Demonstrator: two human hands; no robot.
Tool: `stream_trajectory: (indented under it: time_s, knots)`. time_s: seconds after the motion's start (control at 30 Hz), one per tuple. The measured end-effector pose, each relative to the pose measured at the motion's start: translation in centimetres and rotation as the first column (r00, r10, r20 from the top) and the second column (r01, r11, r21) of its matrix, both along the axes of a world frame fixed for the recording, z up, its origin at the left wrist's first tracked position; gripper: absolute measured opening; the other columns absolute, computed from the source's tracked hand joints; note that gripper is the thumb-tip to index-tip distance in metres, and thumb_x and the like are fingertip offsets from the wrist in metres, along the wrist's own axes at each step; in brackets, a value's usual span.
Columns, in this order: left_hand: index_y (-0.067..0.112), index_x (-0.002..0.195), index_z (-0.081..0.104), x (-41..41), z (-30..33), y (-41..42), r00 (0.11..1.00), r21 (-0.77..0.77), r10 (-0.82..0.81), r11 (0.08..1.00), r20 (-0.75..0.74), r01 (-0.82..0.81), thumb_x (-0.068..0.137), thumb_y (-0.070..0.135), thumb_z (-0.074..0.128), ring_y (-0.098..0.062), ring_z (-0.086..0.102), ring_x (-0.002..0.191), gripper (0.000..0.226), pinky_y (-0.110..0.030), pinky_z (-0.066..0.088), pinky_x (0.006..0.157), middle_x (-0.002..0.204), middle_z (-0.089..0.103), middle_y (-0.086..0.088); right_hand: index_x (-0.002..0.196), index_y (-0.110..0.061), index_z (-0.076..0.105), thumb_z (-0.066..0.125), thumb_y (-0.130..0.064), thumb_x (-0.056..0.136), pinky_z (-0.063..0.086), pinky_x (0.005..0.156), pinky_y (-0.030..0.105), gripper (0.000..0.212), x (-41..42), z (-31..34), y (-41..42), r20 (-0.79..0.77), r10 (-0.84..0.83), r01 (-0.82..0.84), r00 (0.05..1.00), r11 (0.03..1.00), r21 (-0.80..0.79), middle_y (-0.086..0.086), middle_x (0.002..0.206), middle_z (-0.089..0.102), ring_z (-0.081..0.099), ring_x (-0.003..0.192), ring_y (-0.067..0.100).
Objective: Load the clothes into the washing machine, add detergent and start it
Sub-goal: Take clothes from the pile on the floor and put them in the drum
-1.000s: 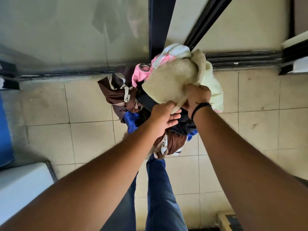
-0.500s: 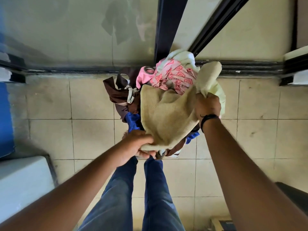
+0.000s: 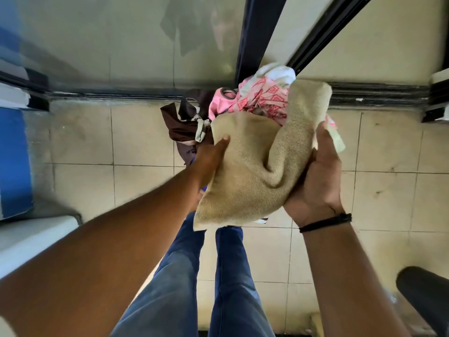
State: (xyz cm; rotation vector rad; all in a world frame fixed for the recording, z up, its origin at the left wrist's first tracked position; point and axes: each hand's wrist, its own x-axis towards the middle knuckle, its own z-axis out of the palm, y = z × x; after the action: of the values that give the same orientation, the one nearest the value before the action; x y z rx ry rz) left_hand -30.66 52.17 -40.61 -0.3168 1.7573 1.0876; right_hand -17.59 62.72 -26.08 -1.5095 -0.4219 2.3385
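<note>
The bundle of clothes (image 3: 245,147) hangs above the tiled floor (image 3: 379,166) between 2 hands, left hand (image 3: 209,159) gripping its left flank, right hand (image 3: 318,176) curled round the beige fold (washing machine not clearly visible), both equally near.

Bundle of clothes (image 3: 245,132) held up in the air, bunched. Outermost piece: beige knit cloth (image 3: 252,166), wrapped over the near side, creased into a deep fold beside the right-hand grip, lower corner hanging free below both grips. Above the grips, on the far side: pink patterned garment (image 3: 257,103) with a white piece (image 3: 279,72) on top. Beyond the left-hand grip: dark brown garment (image 3: 179,122), crumpled, with a pale tie.
</note>
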Motion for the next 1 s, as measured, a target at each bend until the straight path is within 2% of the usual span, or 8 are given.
stream_trajectory:
  time_s: [0.13, 0.27, 0.4, 0.53, 0.63, 0.73, 0.93, 1.0]
  knots:
    - [0.013, 0.094, 0.066, -1.5, 1.2, 1.8, 0.948, -0.18, -0.033, 0.983, -0.317, -0.025, 0.093, 0.031, 0.061, -0.012, 0.058, 0.072, 0.019, -0.024, 0.039, 0.059, 0.079, 0.063, 0.004, 0.118, -0.008, 0.069, 0.06, -0.035, 0.095, 0.053, 0.096, 0.044, 0.037, 1.1, -1.6, 0.0, 0.251, -0.126, 0.073, 0.96, 0.975, 0.209, 0.011, 0.116, 0.072, 0.069, 0.108, 0.026]
    - [0.013, 0.091, 0.062, -2.8, 3.8, 1.4, 0.811, -0.27, -0.169, 0.963, -0.56, 0.015, 0.096, 0.025, 0.053, -0.018, 0.054, 0.074, 0.016, -0.027, 0.034, 0.057, 0.08, 0.06, 0.001, 0.08, -0.015, 0.059, 0.067, -0.026, 0.086, 0.05, 0.065, 0.03, 0.015, 3.5, -3.3, 2.3, 0.628, -0.303, -0.119, 0.717, 0.834, 0.538, 0.001, 0.079, 0.064, 0.056, 0.068, 0.014]
    - [0.017, 0.097, 0.063, -3.2, 6.3, -1.1, 0.797, -0.206, -0.101, 0.978, -0.595, -0.03, 0.097, 0.026, 0.054, -0.018, 0.059, 0.082, 0.013, -0.028, 0.045, 0.064, 0.088, 0.063, 0.003, 0.112, -0.01, 0.047, 0.058, -0.015, 0.08, 0.05, 0.078, 0.036, 0.034, 4.8, -3.0, 3.6, 0.708, -0.433, -0.294, 0.558, 0.694, 0.657, -0.004, 0.094, 0.058, 0.054, 0.081, 0.022]
    - [0.021, 0.118, 0.061, -2.4, 10.5, -3.7, 0.849, -0.136, -0.061, 0.991, -0.525, -0.012, 0.099, 0.025, 0.053, -0.003, 0.057, 0.083, 0.021, -0.024, 0.049, 0.065, 0.09, 0.057, 0.018, 0.144, -0.026, 0.037, 0.051, -0.012, 0.085, 0.041, 0.075, 0.029, 0.062, 4.0, 0.6, 3.1, 0.818, -0.258, -0.523, 0.514, 0.662, 0.537, 0.003, 0.1, 0.064, 0.055, 0.084, 0.03]
    - [0.02, 0.124, 0.059, -1.8, 14.9, -5.6, 0.87, -0.118, -0.062, 0.993, -0.49, 0.004, 0.1, 0.027, 0.053, -0.007, 0.061, 0.082, 0.026, -0.035, 0.056, 0.07, 0.093, 0.06, 0.013, 0.14, -0.028, 0.049, 0.052, -0.014, 0.09, 0.043, 0.083, 0.03, 0.052, 2.7, 4.0, 2.3, 0.848, -0.047, -0.642, 0.529, 0.631, 0.436, 0.009, 0.119, 0.067, 0.061, 0.103, 0.031]
    - [0.02, 0.127, 0.058, -1.7, 20.3, -7.7, 0.844, -0.095, -0.066, 0.995, -0.532, 0.018, 0.101, 0.026, 0.052, -0.005, 0.06, 0.07, 0.027, -0.032, 0.055, 0.061, 0.093, 0.066, 0.006, 0.141, -0.027, 0.048, 0.052, -0.013, 0.09, 0.038, 0.076, 0.022, 0.052, 1.5, 8.2, 1.2, 0.823, 0.071, -0.722, 0.564, 0.526, 0.45, 0.005, 0.11, 0.064, 0.056, 0.091, 0.023]
    - [0.033, 0.139, 0.046, -3.8, 29.4, -13.8, 0.713, -0.014, 0.129, 0.982, -0.689, -0.19, 0.096, 0.004, 0.044, -0.018, 0.063, 0.08, 0.052, -0.036, 0.054, 0.068, 0.114, 0.063, 0.004, 0.137, -0.036, 0.055, 0.05, -0.016, 0.093, 0.05, 0.087, 0.035, 0.049, 1.9, 13.9, 0.4, 0.865, 0.07, -0.808, 0.497, 0.401, 0.431, 0.014, 0.114, 0.069, 0.063, 0.103, 0.035]
    - [0.027, 0.134, 0.057, -3.9, 32.2, -16.2, 0.706, 0.04, 0.184, 0.976, -0.683, -0.215, 0.094, -0.004, 0.041, -0.018, 0.064, 0.083, 0.053, -0.036, 0.055, 0.072, 0.119, 0.064, 0.001, 0.129, -0.031, 0.064, 0.05, -0.019, 0.095, 0.05, 0.091, 0.036, 0.039, 2.2, 15.4, -0.1, 0.877, 0.082, -0.83, 0.474, 0.374, 0.414, 0.013, 0.117, 0.07, 0.063, 0.106, 0.036]
